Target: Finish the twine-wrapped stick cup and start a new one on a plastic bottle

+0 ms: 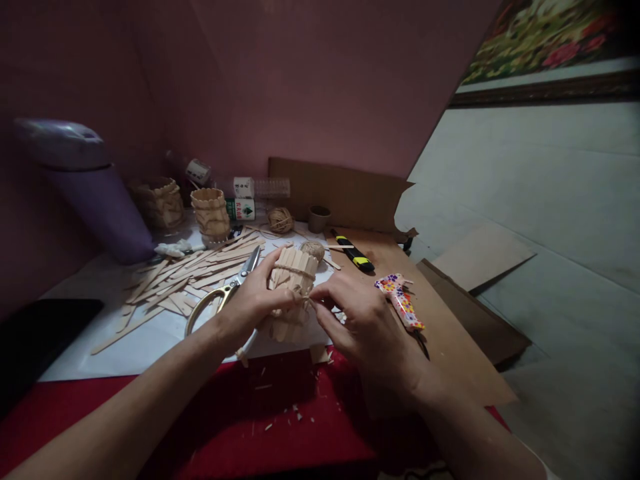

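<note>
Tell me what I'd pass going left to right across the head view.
Purple bottle, brighter standing stick cup, twine-wrapped stick cylinder in the left hand, black-and-yellow cutter, floral-patterned glue gun, framed painting.

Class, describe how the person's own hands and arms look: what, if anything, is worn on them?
The left hand and right hand are ungloved, with no ring, watch or bracelet visible. Both forearms are bare where they show. A bit of pale cloth, perhaps a sleeve, shows beside the right arm at the picture's lower edge.
</note>
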`<state>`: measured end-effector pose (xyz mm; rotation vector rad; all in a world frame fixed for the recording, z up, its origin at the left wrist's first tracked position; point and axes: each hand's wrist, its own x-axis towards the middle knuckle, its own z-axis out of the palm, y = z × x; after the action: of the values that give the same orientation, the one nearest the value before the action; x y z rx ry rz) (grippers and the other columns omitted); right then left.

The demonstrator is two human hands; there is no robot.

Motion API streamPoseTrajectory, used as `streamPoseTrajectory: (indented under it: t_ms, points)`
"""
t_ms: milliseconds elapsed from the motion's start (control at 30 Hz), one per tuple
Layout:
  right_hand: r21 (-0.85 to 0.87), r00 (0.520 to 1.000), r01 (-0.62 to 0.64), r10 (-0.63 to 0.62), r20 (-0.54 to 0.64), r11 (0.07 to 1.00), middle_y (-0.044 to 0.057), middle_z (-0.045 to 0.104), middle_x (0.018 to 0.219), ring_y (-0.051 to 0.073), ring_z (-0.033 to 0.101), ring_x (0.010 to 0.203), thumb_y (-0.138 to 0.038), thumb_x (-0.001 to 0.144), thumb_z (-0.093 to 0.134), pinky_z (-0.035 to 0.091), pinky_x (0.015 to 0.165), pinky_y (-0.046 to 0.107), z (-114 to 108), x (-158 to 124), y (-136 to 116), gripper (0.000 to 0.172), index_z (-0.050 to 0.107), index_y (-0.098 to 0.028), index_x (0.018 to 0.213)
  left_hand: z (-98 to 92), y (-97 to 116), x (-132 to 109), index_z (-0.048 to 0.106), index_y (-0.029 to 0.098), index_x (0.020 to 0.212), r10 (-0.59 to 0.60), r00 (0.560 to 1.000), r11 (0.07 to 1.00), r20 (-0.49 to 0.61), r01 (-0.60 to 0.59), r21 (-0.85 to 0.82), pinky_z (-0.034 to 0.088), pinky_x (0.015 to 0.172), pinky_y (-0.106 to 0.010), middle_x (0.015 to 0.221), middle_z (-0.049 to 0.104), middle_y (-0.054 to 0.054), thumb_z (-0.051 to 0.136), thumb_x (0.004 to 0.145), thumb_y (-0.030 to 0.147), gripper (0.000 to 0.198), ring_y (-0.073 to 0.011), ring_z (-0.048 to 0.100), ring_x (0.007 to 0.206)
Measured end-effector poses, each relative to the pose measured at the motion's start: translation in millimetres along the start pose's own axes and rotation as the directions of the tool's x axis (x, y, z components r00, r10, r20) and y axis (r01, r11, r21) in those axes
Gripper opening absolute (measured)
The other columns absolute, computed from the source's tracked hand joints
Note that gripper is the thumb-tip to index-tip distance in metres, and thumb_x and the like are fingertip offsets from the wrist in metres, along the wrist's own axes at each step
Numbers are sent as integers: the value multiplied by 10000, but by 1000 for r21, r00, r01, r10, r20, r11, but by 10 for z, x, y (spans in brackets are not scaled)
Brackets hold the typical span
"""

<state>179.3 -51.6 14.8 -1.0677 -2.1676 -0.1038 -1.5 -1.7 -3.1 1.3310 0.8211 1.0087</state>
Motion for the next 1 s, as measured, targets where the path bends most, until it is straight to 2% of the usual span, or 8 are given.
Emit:
streamPoseTrajectory:
  t_ms: [100,233,433,700,1000]
  points:
    - [-72,1000,20,-21,-15,997,76,664,864,192,623,802,-112,916,543,470,703,311,8,8,7,120,659,-130,894,-2,-6,-2,446,235,1434,-15,999,999,43,17,-45,535,794,-321,1244,642,-89,691,665,211,807,-273,631,1049]
    - [-157,997,76,-80,-23,985,107,676,915,208,629,842,-119,939,509,484,712,319,39,9,28,142,643,-126,895,-11,-13,-3,452,225,1424,-19,997,998,70,23,-63,532,788,-319,1203,649,-91,683,691,201,769,-254,634,1001]
    - [-266,991,133,-137,3,955,94,694,900,193,616,816,-98,969,465,467,693,306,71,-9,60,186,629,-152,900,-11,-2,-10,488,249,1383,-41,994,996,105,49,-73,521,779,-303,1166,659,-60,688,706,188,708,-224,634,959]
    - [-171,993,119,-118,16,978,97,684,883,204,627,815,-112,961,502,489,712,320,68,12,62,167,655,-131,898,-8,8,-22,476,246,1396,-67,984,989,164,87,-116,527,753,-298,1116,666,-53,682,706,182,723,-222,639,945]
    - [-96,995,103,-102,15,990,102,687,889,209,638,847,-120,951,485,515,736,334,46,8,57,175,656,-131,915,17,40,-30,503,259,1390,-87,984,980,157,112,-163,548,761,-324,1112,688,-71,695,783,328,641,-269,666,1002]
